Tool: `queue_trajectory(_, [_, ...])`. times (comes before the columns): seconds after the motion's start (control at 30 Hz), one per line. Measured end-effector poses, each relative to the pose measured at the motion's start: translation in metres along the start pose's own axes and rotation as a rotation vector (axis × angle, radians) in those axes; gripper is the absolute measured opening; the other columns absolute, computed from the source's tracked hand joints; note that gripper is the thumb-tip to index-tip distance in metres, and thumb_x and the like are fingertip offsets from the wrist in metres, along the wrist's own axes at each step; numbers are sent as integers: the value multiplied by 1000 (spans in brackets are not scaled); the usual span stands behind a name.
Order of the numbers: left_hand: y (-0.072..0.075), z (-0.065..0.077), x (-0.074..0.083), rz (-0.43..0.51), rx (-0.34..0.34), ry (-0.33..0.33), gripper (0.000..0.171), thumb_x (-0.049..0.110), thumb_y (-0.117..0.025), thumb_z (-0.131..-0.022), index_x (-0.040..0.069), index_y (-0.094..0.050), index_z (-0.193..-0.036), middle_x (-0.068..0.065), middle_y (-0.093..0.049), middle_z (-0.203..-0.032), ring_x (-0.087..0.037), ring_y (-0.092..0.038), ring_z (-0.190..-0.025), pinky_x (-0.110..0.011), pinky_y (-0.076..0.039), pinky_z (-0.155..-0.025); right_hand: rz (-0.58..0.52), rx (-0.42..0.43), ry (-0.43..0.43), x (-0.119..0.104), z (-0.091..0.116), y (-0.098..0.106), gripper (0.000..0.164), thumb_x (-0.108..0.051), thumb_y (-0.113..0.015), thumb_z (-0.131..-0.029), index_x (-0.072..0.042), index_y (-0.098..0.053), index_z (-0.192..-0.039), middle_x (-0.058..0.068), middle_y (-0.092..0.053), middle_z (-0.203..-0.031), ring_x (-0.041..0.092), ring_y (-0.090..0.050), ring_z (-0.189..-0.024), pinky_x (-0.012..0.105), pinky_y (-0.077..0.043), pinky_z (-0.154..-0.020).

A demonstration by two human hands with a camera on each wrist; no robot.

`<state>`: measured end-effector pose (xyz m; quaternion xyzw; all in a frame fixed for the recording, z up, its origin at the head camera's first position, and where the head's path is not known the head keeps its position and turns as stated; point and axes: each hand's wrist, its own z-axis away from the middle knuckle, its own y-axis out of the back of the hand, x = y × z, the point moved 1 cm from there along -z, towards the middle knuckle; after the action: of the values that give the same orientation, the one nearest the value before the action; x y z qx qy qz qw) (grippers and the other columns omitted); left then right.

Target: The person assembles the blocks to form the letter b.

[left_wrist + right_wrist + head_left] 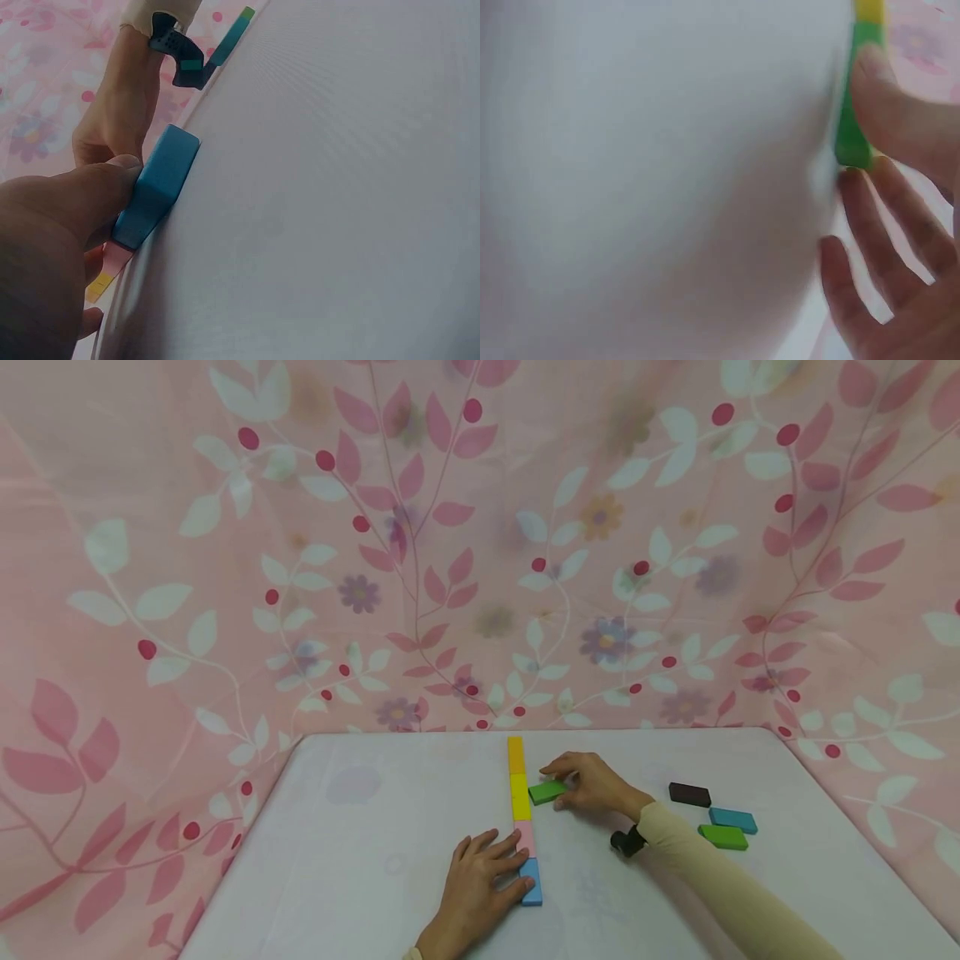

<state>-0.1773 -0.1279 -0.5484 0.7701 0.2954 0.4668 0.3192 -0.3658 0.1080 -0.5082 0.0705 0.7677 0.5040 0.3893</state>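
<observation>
A straight row runs away from me on the table: an orange block (516,755) at the far end, then a yellow block (521,797), a pink block (527,842) and a blue block (532,893) nearest. My left hand (480,878) rests from the left over the pink and blue blocks, its thumb on the blue one and its fingers spread. My right hand (596,783) pinches a green block (547,792) between thumb and fingers. This block lies crosswise, its left end at the yellow block's right side; whether they touch is hard to tell.
Off to the right lie a dark block (689,794), another blue block (732,820) and a second green block (723,837). A black wrist device (628,841) sits under the right sleeve. A pink floral cloth (450,568) hangs behind the white table (337,860).
</observation>
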Motion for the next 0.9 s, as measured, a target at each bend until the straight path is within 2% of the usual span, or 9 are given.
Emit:
queue_trajectory(0.17, [-2,-1,1,8,-12,9,41,44,-79,-94,22,-79,-128,5,-67,-147,-34,-58,-139,-74,-38,-112,-16,6,-51,13,17,23,52,-20,-91,-85,-4,-73,-131,12,-73,-128,33,-70,-111,59,-58,-97])
queue_trajectory(0.37, [-2,0,0,3,-7,10,41,44,-80,-93,22,-79,-128,5,-66,-147,-34,-58,-139,-73,-38,-112,51,66,-107,36,60,64,40,-13,-86,-89,0,-75,-125,17,-74,-126,41,-68,-112,66,-55,-97])
queue_trajectory(0.5, [-2,2,1,9,0,7,41,43,-80,-93,21,-79,-128,4,-67,-147,-34,-59,-139,-74,-38,-112,116,68,-183,50,94,88,37,-12,-84,-90,1,-75,-124,19,-74,-122,43,-68,-110,63,-57,-94])
queue_trajectory(0.63, [-3,3,0,5,4,4,40,42,-81,-92,21,-79,-127,4,-68,-146,-35,-59,-138,-75,-38,-110,181,56,-245,63,123,101,39,-13,-85,-89,2,-75,-124,18,-75,-118,40,-70,-105,59,-60,-89])
queue_trajectory(0.9, [0,0,2,32,10,5,40,40,-82,-92,19,-80,-126,3,-68,-146,-36,-59,-137,-76,-37,-111,206,41,-340,74,154,107,39,-13,-87,-86,3,-75,-120,14,-75,-106,28,-68,-93,53,-60,-86])
